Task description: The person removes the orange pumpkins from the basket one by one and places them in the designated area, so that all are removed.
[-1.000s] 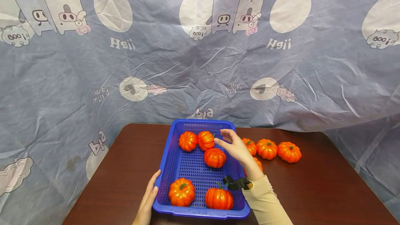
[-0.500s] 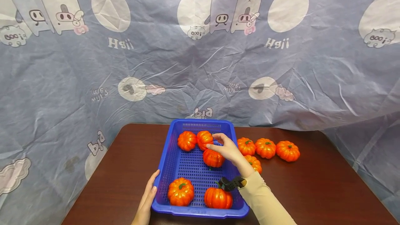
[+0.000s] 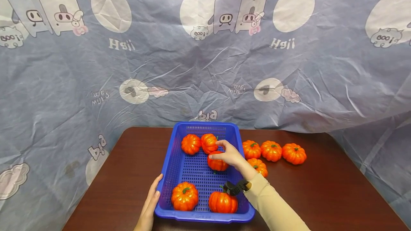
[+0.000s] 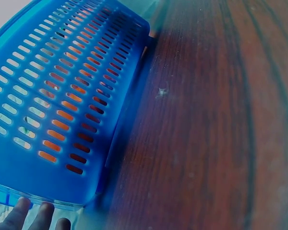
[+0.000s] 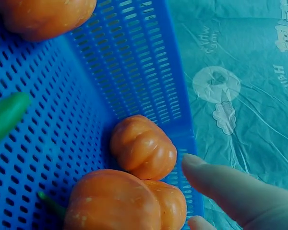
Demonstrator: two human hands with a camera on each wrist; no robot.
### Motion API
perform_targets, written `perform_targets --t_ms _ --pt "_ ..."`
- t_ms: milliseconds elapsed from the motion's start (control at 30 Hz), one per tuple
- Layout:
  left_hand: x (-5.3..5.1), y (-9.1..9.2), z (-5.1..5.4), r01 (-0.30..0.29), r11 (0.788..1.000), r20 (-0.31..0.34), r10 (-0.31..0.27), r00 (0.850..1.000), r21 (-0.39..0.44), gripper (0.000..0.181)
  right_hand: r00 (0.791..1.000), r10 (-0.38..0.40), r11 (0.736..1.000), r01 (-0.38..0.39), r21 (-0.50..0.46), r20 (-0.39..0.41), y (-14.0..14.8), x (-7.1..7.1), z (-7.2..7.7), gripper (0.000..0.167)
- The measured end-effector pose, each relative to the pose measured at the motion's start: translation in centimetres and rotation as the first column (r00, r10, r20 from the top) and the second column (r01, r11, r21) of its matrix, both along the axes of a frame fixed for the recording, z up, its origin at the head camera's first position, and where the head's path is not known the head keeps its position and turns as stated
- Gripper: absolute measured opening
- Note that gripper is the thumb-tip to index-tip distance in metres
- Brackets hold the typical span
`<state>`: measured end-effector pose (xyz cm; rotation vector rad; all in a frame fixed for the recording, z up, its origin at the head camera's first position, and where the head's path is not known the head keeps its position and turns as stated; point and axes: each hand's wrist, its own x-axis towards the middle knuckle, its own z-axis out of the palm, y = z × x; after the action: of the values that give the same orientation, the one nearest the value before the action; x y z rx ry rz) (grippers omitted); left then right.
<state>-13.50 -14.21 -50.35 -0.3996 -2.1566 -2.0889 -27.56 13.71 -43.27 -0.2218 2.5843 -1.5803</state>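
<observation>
A blue basket [image 3: 205, 217] holds several orange pumpkins, three grouped towards its far end. My right hand [image 3: 229, 155] is over the middle one of the basket's right side, a pumpkin [image 3: 217, 165] partly hidden by the thumb; its fingers are spread and curve loosely. In the right wrist view, a fingertip [image 5: 194, 163] shows beside the pumpkins [image 5: 110, 201], with no grip on them. My left hand [image 3: 149, 204] touches the basket's left side with fairly straight fingers, and its fingertips [image 4: 43, 211] show by the basket wall [image 4: 53, 177] in the left wrist view.
Right of the basket, several more pumpkins [image 3: 271, 151] lie on the dark brown table [image 3: 308, 195], one partly behind my right forearm. Two pumpkins sit at the basket's near end, at left [image 3: 184, 196] and right [image 3: 223, 202]. A grey patterned cloth [image 3: 199, 70] hangs behind the table.
My right hand has moved left and down towards the pumpkin at the basket's right side, its fingers still spread. My left hand stays at the basket's side. The whole view has shifted slightly.
</observation>
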Motion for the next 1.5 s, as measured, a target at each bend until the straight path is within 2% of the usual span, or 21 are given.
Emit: perform_targets --t_ms 267,633,867,1100,1300,1500 --pt "-0.2 0.0 -0.1 0.008 1.0 -0.01 -0.008 1.0 0.01 0.047 1.0 0.026 0.984 -0.024 0.176 -0.008 -0.2 0.1 -0.2 0.07" --pt "-0.2 0.0 -0.2 0.013 1.0 -0.01 -0.013 1.0 0.018 0.047 1.0 0.031 0.977 -0.03 0.212 -0.002 -0.1 0.1 -0.4 0.067" --pt "-0.3 0.0 -0.1 0.012 1.0 -0.015 -0.012 1.0 0.019 0.047 0.999 0.044 0.97 -0.037 0.238 -0.025 -0.2 0.1 -0.3 0.066" --pt "-0.3 0.0 -0.1 0.011 1.0 -0.02 -0.01 1.0 0.013 0.046 0.997 0.08 0.959 -0.082 0.271 0.017 0.0 0.2 -0.1 0.071" --pt "-0.3 0.0 -0.2 0.011 1.0 -0.026 -0.01 1.0 0.015 0.047 0.997 0.083 0.973 -0.081 0.214 0.004 0.1 0.3 0.1 0.075" --pt "-0.1 -0.1 -0.2 -0.008 1.0 0.008 0.008 1.0 0.003 0.047 0.995 0.089 0.995 -0.091 0.032 0.049 0.2 0.7 0.8 0.076"
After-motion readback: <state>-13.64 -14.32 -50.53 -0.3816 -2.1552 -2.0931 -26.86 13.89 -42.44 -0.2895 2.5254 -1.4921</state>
